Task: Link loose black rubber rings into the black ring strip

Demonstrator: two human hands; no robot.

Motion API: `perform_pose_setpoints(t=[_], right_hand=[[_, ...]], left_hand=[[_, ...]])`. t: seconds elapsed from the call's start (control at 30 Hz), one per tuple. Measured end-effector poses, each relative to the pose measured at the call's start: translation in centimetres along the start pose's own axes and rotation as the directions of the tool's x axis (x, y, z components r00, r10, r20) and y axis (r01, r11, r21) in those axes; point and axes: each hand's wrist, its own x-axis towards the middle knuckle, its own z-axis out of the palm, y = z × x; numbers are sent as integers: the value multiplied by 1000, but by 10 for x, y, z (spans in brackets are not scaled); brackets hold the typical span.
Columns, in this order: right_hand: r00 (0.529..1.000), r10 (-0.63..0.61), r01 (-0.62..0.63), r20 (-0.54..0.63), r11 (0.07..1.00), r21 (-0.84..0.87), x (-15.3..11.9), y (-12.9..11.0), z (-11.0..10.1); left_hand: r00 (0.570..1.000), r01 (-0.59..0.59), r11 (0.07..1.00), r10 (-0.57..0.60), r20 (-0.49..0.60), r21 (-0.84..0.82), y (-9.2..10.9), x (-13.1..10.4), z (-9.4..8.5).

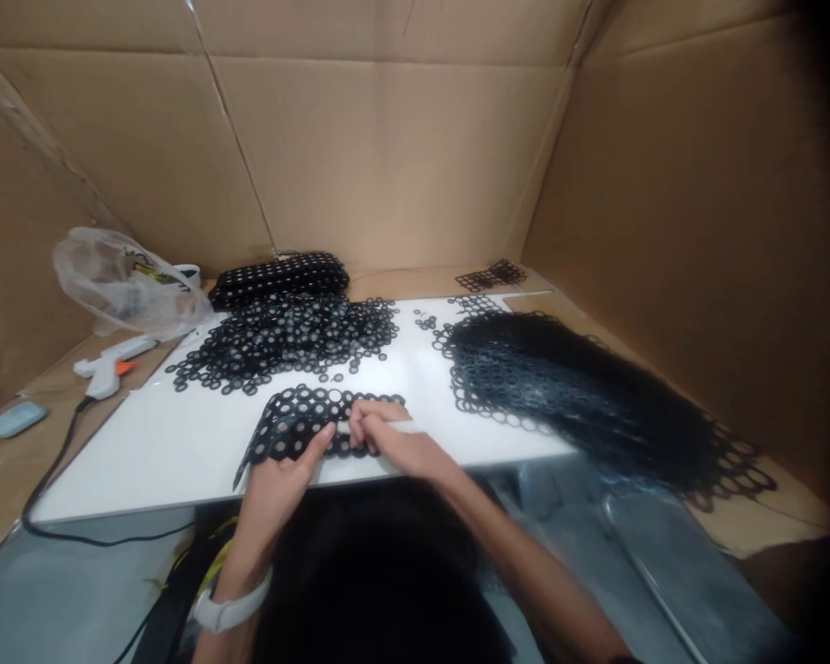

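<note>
A black sheet of linked rings filled with pale discs [283, 424] lies at the front of the white board, its left edge hanging toward me. My left hand [280, 484] is closed on the sheet's near edge, thumb on top; its other fingers are hidden beneath. My right hand [391, 433] is closed around a slim white stick [409, 427], and its fingertips rest over the right part of the sheet. The stick's tip points left, close to my left thumb. I cannot make out what kind of tool it is.
Behind the sheet spreads a heap of loose black rings [290, 337], with a folded dotted sheet [283, 275] beyond. Black ring netting [567, 397] covers the right side. At left are a glue gun [107, 373] with its cable, a plastic bag [128, 286] and a pale blue case [16, 419].
</note>
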Motion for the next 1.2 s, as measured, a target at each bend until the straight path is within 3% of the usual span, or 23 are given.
perform_pose_setpoints(t=[0.13,0.27,0.57,0.73,0.87,1.07,1.2], right_hand=[[996,69,-76,59,988,137,2,4,-13],[997,68,-64,-20,983,170,0,11,-15],[999,46,-44,-22,995,84,-4,10,-13],[999,40,-39,-21,997,65,-4,6,-13],[999,31,-30,-16,999,28,-5,2,-12],[992,-118,104,-54,973,-207,-9,0,1],[998,-23,23,-60,1000,-10,-8,3,-5]], left_hand=[[1000,-4,999,5,-6,48,-15,2,2],[999,-38,997,39,-7,67,-25,2,2],[999,-51,981,50,11,189,-3,1,10],[996,-84,995,85,-12,58,-5,3,8],[999,-40,999,40,-11,11,-5,3,6],[999,-45,995,47,21,-87,-1,-2,3],[999,-44,998,45,8,-48,-6,0,2]])
